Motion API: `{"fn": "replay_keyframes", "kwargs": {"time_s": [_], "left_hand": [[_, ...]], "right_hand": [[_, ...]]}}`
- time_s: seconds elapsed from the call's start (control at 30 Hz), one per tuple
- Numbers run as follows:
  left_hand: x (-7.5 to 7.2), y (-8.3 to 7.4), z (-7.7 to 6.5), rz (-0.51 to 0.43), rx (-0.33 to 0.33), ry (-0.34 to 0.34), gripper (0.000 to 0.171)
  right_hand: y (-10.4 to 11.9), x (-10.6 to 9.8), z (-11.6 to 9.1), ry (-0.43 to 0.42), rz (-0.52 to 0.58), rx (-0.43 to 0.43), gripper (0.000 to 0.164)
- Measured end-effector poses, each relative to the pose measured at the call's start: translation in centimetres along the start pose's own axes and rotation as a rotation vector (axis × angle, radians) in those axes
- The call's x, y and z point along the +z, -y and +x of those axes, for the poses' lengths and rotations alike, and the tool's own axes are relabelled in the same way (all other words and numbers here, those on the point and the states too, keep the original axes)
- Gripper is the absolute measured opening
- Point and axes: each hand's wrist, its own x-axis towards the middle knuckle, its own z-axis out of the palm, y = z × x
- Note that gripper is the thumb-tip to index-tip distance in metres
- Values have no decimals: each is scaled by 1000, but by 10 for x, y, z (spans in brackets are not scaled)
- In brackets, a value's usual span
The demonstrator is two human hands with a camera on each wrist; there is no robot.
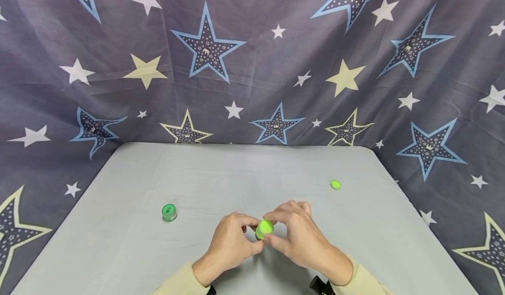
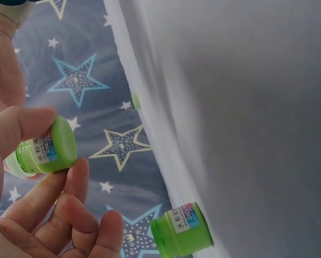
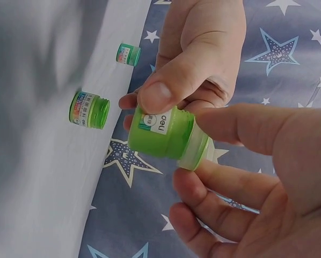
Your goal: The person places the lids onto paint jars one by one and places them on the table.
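Observation:
Over the near middle of the table, my left hand [image 1: 232, 239] holds a light green gouache paint jar [image 3: 159, 135] by its body, thumb across the label. My right hand [image 1: 297, 230] pinches the pale lid [image 3: 195, 150] at the jar's top between thumb and fingers. The held jar is slightly tilted, its base [image 2: 65, 142] clear of the table. A second light green paint jar [image 3: 89, 109] stands uncovered with its threaded neck showing; the head view does not show it separately. A loose light green lid [image 1: 336, 184] lies at the right, toward the back.
A darker green paint jar [image 1: 169, 213], capped, stands left of my hands. Pale cloth covers the table [image 1: 252, 168]. A dark star-patterned curtain [image 1: 252, 89] hangs along its back and sides.

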Motion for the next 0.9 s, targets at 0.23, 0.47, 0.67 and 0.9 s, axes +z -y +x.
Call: {"fn": "replay_keyframes", "kwargs": {"time_s": [0.23, 0.47, 0.67, 0.9], "left_hand": [[1, 2, -1, -5, -3, 10, 22], [1, 2, -1, -14, 8, 14, 22], [0, 1, 0, -18, 19, 12, 22], [0, 2, 0, -17, 18, 15, 22]], "right_hand": [[1, 1, 1, 13, -1, -3, 30], [1, 2, 1, 32, 2, 7, 29], [1, 3, 1, 37, 11, -12, 28], [0, 3, 2, 51, 25, -16, 28]]}}
